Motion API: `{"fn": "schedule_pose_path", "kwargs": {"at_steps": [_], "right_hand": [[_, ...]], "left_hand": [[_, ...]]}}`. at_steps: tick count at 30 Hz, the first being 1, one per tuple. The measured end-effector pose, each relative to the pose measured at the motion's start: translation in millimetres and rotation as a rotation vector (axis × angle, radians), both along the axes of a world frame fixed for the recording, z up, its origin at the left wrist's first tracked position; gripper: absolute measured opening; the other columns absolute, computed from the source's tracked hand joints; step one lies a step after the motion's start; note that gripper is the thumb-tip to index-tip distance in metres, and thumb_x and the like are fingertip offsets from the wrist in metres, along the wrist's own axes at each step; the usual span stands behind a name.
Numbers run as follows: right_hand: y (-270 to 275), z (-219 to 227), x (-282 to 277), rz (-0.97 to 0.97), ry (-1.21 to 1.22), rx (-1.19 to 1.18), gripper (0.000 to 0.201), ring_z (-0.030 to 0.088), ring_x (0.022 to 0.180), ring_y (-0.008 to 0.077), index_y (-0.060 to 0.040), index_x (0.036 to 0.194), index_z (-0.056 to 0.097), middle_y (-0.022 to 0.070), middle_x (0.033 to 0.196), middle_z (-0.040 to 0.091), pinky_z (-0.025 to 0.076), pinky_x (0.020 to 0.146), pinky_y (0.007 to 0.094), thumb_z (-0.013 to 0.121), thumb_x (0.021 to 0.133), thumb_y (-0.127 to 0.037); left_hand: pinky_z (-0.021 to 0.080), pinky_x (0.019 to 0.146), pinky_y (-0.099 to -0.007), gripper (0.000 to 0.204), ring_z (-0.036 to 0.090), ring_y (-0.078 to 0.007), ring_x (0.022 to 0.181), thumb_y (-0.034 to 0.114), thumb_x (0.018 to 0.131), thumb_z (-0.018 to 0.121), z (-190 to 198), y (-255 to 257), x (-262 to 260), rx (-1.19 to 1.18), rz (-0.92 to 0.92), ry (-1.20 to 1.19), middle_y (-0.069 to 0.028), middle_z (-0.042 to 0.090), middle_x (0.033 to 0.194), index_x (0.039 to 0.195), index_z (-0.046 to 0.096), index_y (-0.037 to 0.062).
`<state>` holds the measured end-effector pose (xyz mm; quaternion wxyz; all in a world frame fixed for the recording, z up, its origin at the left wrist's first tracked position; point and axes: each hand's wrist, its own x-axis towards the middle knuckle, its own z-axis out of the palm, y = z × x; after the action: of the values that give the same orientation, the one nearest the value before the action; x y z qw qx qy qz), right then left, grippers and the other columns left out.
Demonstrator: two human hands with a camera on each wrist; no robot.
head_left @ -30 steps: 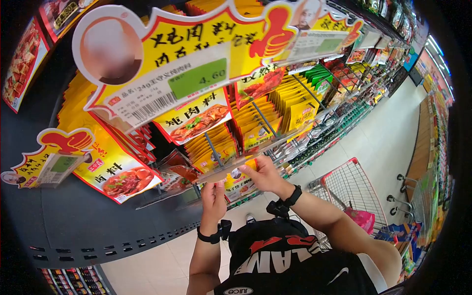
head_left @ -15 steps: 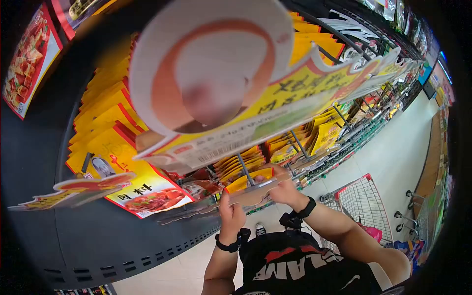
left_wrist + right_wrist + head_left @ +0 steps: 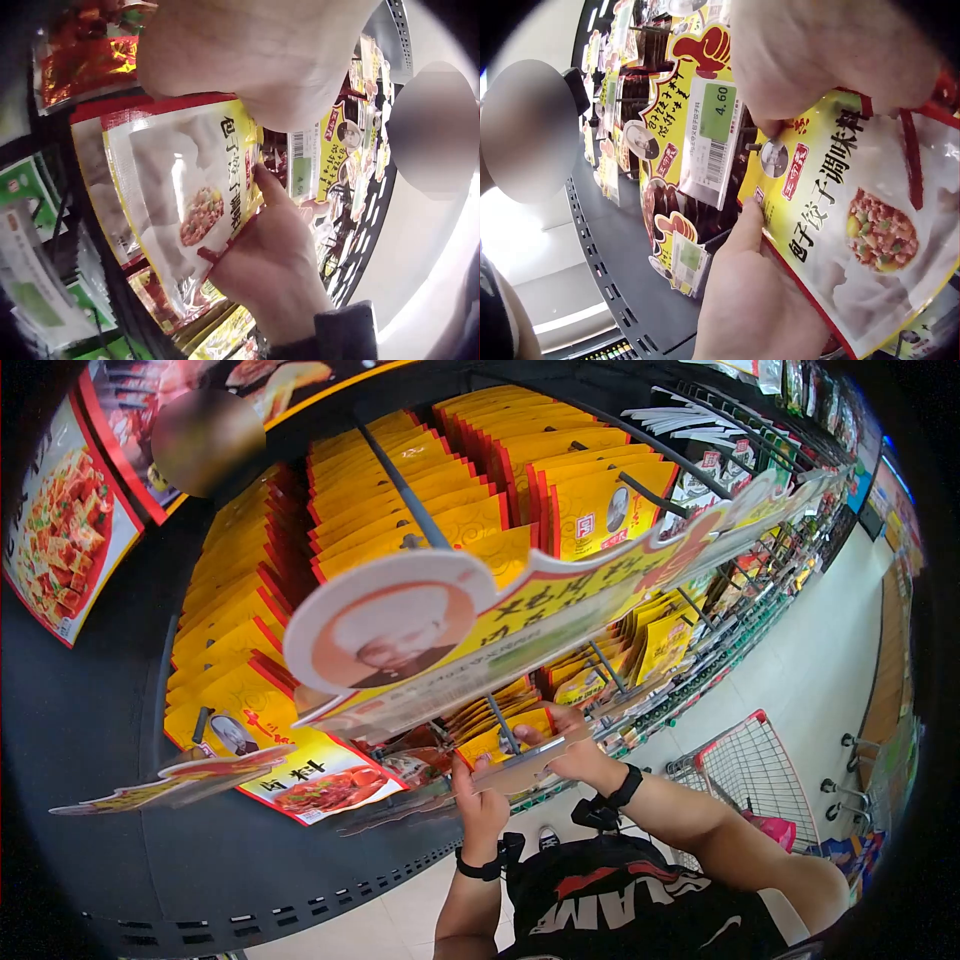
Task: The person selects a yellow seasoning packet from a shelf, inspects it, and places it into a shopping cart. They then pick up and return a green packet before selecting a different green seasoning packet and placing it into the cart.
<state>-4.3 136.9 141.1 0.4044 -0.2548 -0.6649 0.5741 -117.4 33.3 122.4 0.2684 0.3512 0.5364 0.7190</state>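
Observation:
A seasoning packet, yellow at the top and white below with a picture of minced filling, hangs at a metal hook on the rack. My left hand grips one side edge of it, thumb on the front in the right wrist view. On the opposite side, my right hand holds the other edge near the yellow top. The packet's front faces the left wrist camera, with another packet close behind. A price card strip partly hides the fingers in the head view.
Rows of yellow packets hang on hooks above. A thumbs-up price card juts out over the hands, and a lower card sticks out at the left. A shopping cart stands in the aisle at right.
The head view has shifted, so the big price card looks smaller and more tilted and more upper packets show. Both hands stay at the packet, whose yellow top now shows between them.

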Motion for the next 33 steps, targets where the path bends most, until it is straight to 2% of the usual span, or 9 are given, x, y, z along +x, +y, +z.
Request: {"fn": "schedule_pose_path", "kwargs": {"at_steps": [8, 11, 14, 15, 21, 23, 26, 30, 33], "right_hand": [[-6.2, 11.4, 0.4, -0.03, 0.0, -0.047, 0.026, 0.06, 0.081, 0.0078, 0.001, 0.105, 0.064, 0.0054, 0.088, 0.07, 0.052, 0.072, 0.0269, 0.069, 0.093, -0.021], [-6.8, 20.0, 5.5, -0.089, -0.16, 0.003, 0.027, 0.06, 0.075, 0.01, 0.001, 0.101, 0.063, 0.0078, 0.083, 0.068, 0.051, 0.066, 0.0281, 0.072, 0.091, -0.023], [-7.3, 24.3, 4.9, -0.185, -0.155, 0.179, 0.03, 0.06, 0.069, 0.0132, 0.0014, 0.099, 0.062, 0.0105, 0.079, 0.066, 0.05, 0.062, 0.0301, 0.074, 0.089, -0.024], [-5.1, 15.9, 2.1, -0.149, -0.075, 0.125, 0.031, 0.06, 0.069, 0.0166, 0.0016, 0.098, 0.061, 0.0119, 0.08, 0.067, 0.05, 0.063, 0.0321, 0.075, 0.086, -0.023], [-8.3, 6.7, 15.8, -0.044, -0.186, 0.184, 0.048, 0.065, 0.097, 0.0266, 0.0029, 0.12, 0.054, 0.019, 0.105, 0.066, 0.052, 0.082, 0.0378, 0.075, 0.084, -0.02], [-12.5, 13.5, 23.2, -0.007, -0.304, 0.169, 0.054, 0.066, 0.096, 0.0298, 0.0031, 0.126, 0.05, 0.0194, 0.107, 0.065, 0.052, 0.082, 0.0381, 0.074, 0.083, -0.018], [-12.4, -1.2, 29.6, -0.009, -0.222, 0.249, 0.045, 0.064, 0.075, 0.0352, 0.0039, 0.113, 0.052, 0.0188, 0.082, 0.062, 0.052, 0.066, 0.04, 0.072, 0.083, -0.024], [-21.8, -5.2, 58.8, -0.075, -0.19, 0.341, 0.039, 0.065, 0.08, 0.0354, 0.0018, 0.109, 0.055, 0.0184, 0.087, 0.064, 0.052, 0.071, 0.0412, 0.072, 0.083, -0.022], [-35.1, -9.6, 88.1, -0.086, -0.235, 0.359, 0.029, 0.068, 0.087, 0.033, -0.0007, 0.103, 0.06, 0.0165, 0.092, 0.067, 0.052, 0.079, 0.0411, 0.071, 0.084, -0.018]], "left_hand": [[0.041, 0.102, -0.0366, 0.056, 0.051, -0.0245, 0.118, 0.007, 0.092, 0.064, -20.5, -12.0, 23.2, 0.104, 0.156, 0.103, -0.0192, 0.043, 0.129, 0.135, 0.029, 0.0006], [0.035, 0.107, -0.0465, 0.065, 0.041, -0.0316, 0.127, 0.01, 0.087, 0.071, -43.8, -18.2, 37.1, 0.159, 0.191, 0.215, -0.024, 0.038, 0.132, 0.136, 0.029, 0.0017], [0.031, 0.109, -0.0487, 0.079, 0.03, -0.0383, 0.134, 0.008, 0.08, 0.075, -38.0, -35.4, 40.4, -0.143, 0.225, 0.717, -0.0257, 0.025, 0.139, 0.138, 0.023, 0.0005], [0.021, 0.112, -0.0531, 0.091, 0.015, -0.046, 0.14, 0.013, 0.078, 0.079, -36.8, -38.3, 43.0, -0.221, 0.199, 0.758, -0.0314, 0.01, 0.147, 0.147, 0.02, 0.0005], [0.005, 0.111, -0.0653, 0.105, -0.001, -0.0561, 0.142, 0.027, 0.078, 0.08, -16.8, -25.6, 53.8, -0.406, 0.272, 1.07, -0.0415, -0.009, 0.151, 0.156, 0.013, 0.0038], [0.003, 0.109, -0.0677, 0.104, -0.004, -0.0576, 0.142, 0.032, 0.078, 0.079, -25.1, -20.2, 49.1, -0.412, 0.289, 1.118, -0.0424, -0.009, 0.151, 0.155, 0.016, 0.0029], [0.003, 0.109, -0.0682, 0.103, -0.006, -0.0572, 0.143, 0.038, 0.079, 0.077, -28.2, -7.2, 40.3, -0.454, 0.265, 1.17, -0.0421, -0.009, 0.152, 0.155, 0.018, 0.0027], [0.005, 0.11, -0.0684, 0.093, 0.001, -0.0543, 0.145, 0.043, 0.085, 0.07, -14.8, 4.0, 38.5, -0.42, 0.359, 1.238, -0.0426, 0.006, 0.153, 0.155, 0.02, 0.0075], [0.005, 0.11, -0.0696, 0.099, 0.003, -0.0545, 0.145, 0.052, 0.082, 0.072, -8.6, 13.1, 32.4, -0.407, 0.38, 1.316, -0.0412, 0.005, 0.154, 0.154, 0.022, 0.0071]]}}
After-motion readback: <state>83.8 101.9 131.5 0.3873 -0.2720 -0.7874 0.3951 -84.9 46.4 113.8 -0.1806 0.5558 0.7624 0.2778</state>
